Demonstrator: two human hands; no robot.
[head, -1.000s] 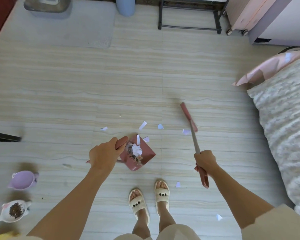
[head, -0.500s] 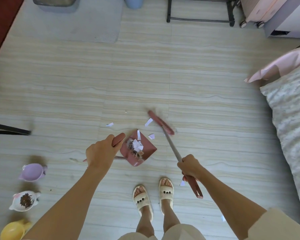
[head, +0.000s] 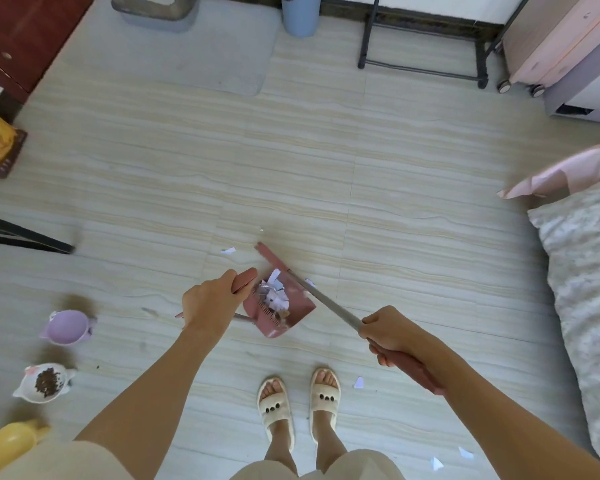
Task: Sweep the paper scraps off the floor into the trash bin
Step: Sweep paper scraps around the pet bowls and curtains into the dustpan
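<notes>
Broom head (head: 272, 258) now at dustpan (head: 284, 315) mouth

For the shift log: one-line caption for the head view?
Left hand steadies pink dustpan; right hand sweeps pink broom.

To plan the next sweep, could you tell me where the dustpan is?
In the head view, the dustpan sits on the floor at centre, just ahead of the slippered feet, held by the left hand.

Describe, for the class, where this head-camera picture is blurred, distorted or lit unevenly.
Head view: wide-angle bending curves the floor lines and the bed edge; the broom head is slightly smeared by motion near the dustpan; daylight is soft and even, with faint shadows beside the purple cup.
</notes>
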